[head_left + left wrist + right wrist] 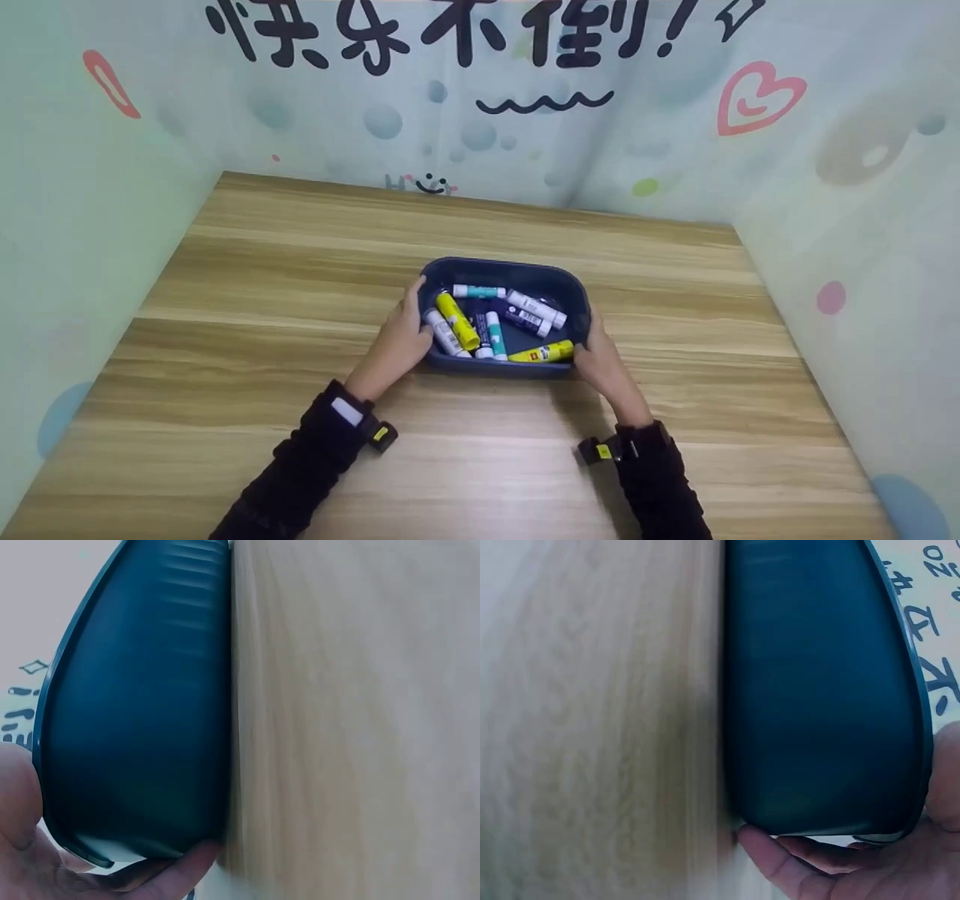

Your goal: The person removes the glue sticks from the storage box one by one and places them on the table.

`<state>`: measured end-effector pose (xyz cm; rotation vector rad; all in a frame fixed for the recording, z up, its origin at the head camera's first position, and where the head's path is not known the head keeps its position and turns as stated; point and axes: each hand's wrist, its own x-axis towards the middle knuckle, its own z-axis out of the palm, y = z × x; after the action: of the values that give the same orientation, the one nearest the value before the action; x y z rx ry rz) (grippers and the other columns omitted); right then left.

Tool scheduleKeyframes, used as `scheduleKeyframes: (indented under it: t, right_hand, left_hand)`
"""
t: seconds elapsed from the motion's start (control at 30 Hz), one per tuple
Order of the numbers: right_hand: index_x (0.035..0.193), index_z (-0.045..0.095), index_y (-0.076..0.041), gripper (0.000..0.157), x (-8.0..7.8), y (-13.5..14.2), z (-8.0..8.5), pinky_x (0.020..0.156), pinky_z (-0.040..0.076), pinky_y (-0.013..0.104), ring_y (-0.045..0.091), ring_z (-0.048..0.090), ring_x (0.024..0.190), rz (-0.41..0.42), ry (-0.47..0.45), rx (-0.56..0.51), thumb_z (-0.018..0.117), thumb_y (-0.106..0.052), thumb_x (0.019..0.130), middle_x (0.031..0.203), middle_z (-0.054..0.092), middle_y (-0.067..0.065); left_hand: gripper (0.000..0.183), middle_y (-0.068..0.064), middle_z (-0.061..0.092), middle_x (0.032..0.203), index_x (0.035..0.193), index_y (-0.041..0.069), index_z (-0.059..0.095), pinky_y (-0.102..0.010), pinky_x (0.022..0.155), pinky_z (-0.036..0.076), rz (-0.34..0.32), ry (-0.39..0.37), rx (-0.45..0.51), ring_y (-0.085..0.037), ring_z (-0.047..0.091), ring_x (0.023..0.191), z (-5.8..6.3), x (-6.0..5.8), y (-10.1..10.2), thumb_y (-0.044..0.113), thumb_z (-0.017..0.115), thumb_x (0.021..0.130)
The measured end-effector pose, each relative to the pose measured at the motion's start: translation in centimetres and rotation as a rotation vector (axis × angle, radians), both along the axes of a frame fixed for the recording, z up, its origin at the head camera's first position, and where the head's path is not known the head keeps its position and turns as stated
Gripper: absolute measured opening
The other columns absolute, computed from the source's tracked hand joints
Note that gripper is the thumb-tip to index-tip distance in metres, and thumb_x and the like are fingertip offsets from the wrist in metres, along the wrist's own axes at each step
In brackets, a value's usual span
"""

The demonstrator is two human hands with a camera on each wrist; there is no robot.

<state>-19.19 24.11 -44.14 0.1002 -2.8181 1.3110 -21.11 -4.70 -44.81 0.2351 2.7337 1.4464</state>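
Navy bin (495, 367) of glue sticks (457, 321): your left hand (403, 334) and right hand (602, 358) grip its ends, between the tabletop's (480, 457) side edges.

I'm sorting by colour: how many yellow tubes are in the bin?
2: one yellow tube lies left of center in the bin, a second yellow tube at its near-right corner. Others may be hidden underneath.

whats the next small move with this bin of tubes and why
Probably settle the dark blue bin level on the table: the left hand and right hand grip opposite ends, its base looks close to the wood, and loose tubes inside might roll if tipped.
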Motion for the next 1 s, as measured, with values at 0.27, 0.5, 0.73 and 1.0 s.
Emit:
scheduleKeyframes:
  t: [0.27, 0.5, 0.73, 1.0]
  right_hand:
    - [0.139, 0.023, 0.013, 0.068, -0.1, -1.1, 2.2, 0.11, 0.023, 0.057, 0.052, 0.026, 0.129, -0.027, 0.215, 0.31, 0.049, 0.009, 0.077, 0.142, 0.025, 0.037]
    - [0.126, 0.052, 0.001, 0.045, -2.2, -3.2, 4.1, 0.1, 0.04, 0.051, 0.042, 0.047, 0.117, 0.095, 0.195, 0.349, 0.055, 0.004, 0.082, 0.126, 0.05, 0.027]
    - [0.127, 0.054, -0.003, 0.043, -4.0, -4.0, 2.1, 0.094, 0.044, 0.049, 0.04, 0.051, 0.111, 0.159, -0.064, 0.543, 0.058, -0.003, 0.083, 0.12, 0.055, 0.025]
    - [0.133, 0.046, 0.004, 0.053, -4.5, -3.8, 1.5, 0.097, 0.04, 0.048, 0.041, 0.045, 0.114, 0.18, -0.116, 0.545, 0.06, -0.01, 0.084, 0.125, 0.05, 0.026]
  left_hand:
    - [0.074, -0.026, 0.023, 0.15, 0.148, 0.005, 0.012, -0.048, 0.112, 0.025, -0.027, 0.008, -0.011, -0.039, 0.029, 0.135, 0.2, 0.7, -0.2, -0.002, 0.052, 0.085]
    - [0.074, -0.028, 0.023, 0.149, 0.147, 0.005, 0.012, -0.049, 0.112, 0.026, -0.027, -0.004, -0.034, -0.04, 0.029, 0.135, 0.5, 0.9, -0.3, 0.0, 0.052, 0.086]
    - [0.074, -0.029, 0.023, 0.148, 0.147, 0.005, 0.011, -0.048, 0.112, 0.026, -0.043, -0.017, -0.046, -0.039, 0.03, 0.134, 0.6, 1.0, 0.0, 0.0, 0.052, 0.086]
    - [0.073, -0.031, 0.026, 0.146, 0.146, 0.004, 0.012, -0.049, 0.11, 0.029, -0.042, 0.009, -0.043, -0.041, 0.034, 0.131, 0.4, 1.0, -0.1, 0.0, 0.052, 0.085]
